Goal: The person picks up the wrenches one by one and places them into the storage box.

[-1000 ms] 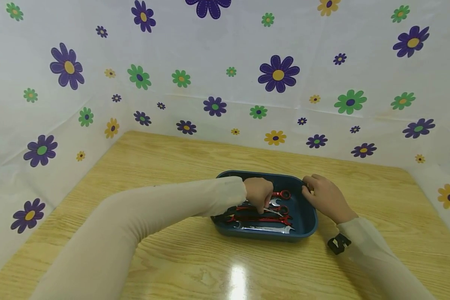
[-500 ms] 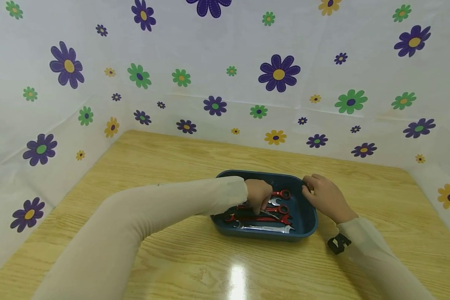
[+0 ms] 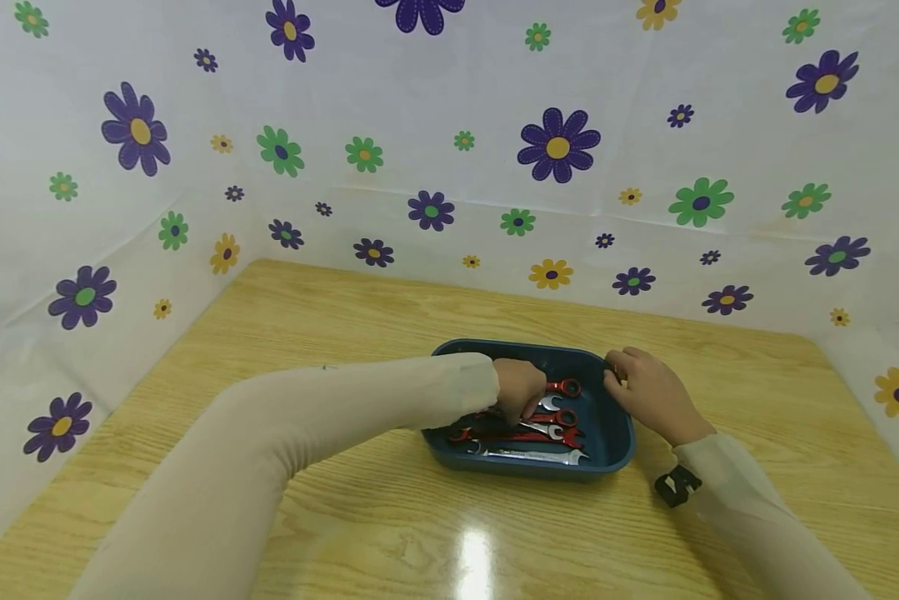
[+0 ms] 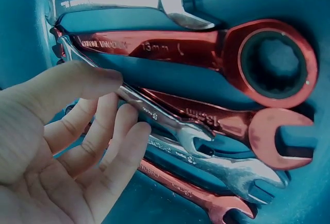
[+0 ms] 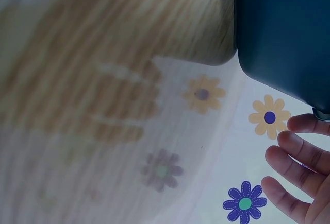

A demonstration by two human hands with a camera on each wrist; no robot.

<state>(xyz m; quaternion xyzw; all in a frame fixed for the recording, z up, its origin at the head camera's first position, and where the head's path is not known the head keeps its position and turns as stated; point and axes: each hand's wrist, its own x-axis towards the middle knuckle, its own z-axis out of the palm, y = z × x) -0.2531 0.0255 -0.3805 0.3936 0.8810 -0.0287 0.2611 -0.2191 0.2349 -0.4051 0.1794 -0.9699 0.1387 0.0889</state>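
Note:
My left hand (image 3: 520, 390) reaches into a dark blue plastic bin (image 3: 620, 454) of wrenches. Between thumb and fingers it pinches a small silver wrench (image 4: 154, 112), whose open end lies over the others. Just beyond it in the left wrist view is a red ratchet wrench (image 4: 165, 49) marked 13mm. Close under the small wrench are a red open-end wrench (image 4: 216, 118) and a larger silver wrench (image 4: 232, 171). My right hand (image 3: 651, 393) grips the bin's right rim, its fingertips (image 5: 290, 140) at the rim in the right wrist view.
The bin stands on a wood-grain table (image 3: 344, 533). Another silver wrench (image 4: 113, 0) and a second red one (image 4: 180, 188) lie along the bin's floor. A white flowered cloth (image 3: 389, 92) hangs behind the table and on its left side.
The small silver wrench has turned in my left fingers, so its open end now shows face up. My left hand has shifted slightly; the right hand and bin stay in place.

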